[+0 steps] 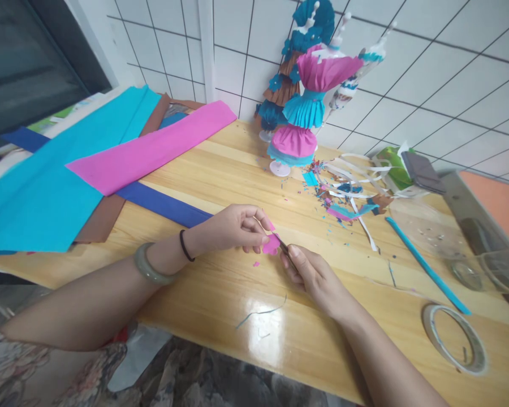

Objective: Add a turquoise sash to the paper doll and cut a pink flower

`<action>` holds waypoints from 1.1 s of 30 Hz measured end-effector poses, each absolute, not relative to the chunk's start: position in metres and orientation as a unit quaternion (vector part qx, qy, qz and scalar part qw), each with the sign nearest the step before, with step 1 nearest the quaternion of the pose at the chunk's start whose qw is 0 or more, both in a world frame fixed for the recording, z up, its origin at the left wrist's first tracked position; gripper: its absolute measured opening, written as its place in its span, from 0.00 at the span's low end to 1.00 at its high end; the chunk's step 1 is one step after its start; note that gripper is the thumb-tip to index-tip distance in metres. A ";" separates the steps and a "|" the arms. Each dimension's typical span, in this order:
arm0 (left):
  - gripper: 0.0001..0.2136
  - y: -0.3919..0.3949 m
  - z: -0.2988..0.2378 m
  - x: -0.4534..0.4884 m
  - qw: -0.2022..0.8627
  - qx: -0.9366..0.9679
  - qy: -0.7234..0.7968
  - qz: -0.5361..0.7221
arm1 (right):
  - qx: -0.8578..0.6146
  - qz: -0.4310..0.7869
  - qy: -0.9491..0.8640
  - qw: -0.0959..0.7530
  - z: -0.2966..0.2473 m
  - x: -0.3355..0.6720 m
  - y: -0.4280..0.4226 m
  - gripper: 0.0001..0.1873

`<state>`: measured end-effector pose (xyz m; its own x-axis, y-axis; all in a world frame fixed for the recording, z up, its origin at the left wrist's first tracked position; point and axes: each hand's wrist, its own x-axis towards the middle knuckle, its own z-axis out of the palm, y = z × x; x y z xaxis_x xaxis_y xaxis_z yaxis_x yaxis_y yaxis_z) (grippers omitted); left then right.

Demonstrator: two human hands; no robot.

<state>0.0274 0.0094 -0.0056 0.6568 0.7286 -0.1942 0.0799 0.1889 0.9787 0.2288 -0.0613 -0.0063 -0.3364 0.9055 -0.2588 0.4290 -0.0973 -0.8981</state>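
Between thumb and fingers, my left hand (248,229) pinches a small piece of pink crepe paper (271,245) above the wooden table. My right hand (307,271) is closed around a pair of scissors (285,247), its handles mostly hidden by the fingers. The blades meet the edge of the pink piece. A tiny pink scrap (256,264) lies on the table just below. Behind my hands stands a doll figure dressed in pink and turquoise pleated paper (304,104) on a white round base.
Long sheets of turquoise paper (46,186), pink paper (161,147) and blue paper (165,206) overlap at the left. Paper scraps (352,209) and white ribbon lie back right. A tape roll (454,339), a thin turquoise strip (428,265) and a phone (424,171) are at the right.
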 end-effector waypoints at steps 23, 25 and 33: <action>0.13 0.011 -0.006 0.027 0.686 0.590 0.351 0.243 | -0.524 0.526 -0.631 0.226 -0.005 0.229 -0.062 0.22; 0.14 0.010 -0.006 0.028 0.689 0.585 0.349 0.248 | -0.525 0.524 -0.632 0.226 -0.005 0.229 -0.061 0.23; 0.12 0.010 -0.003 0.028 0.693 0.577 0.344 0.261 | -0.523 0.515 -0.643 0.218 -0.006 0.230 -0.061 0.23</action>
<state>0.0278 0.0102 -0.0032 0.6266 0.7593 -0.1759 0.0342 0.1986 0.9795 0.2301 -0.0612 -0.0058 -0.3578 0.8976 -0.2576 0.4478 -0.0771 -0.8908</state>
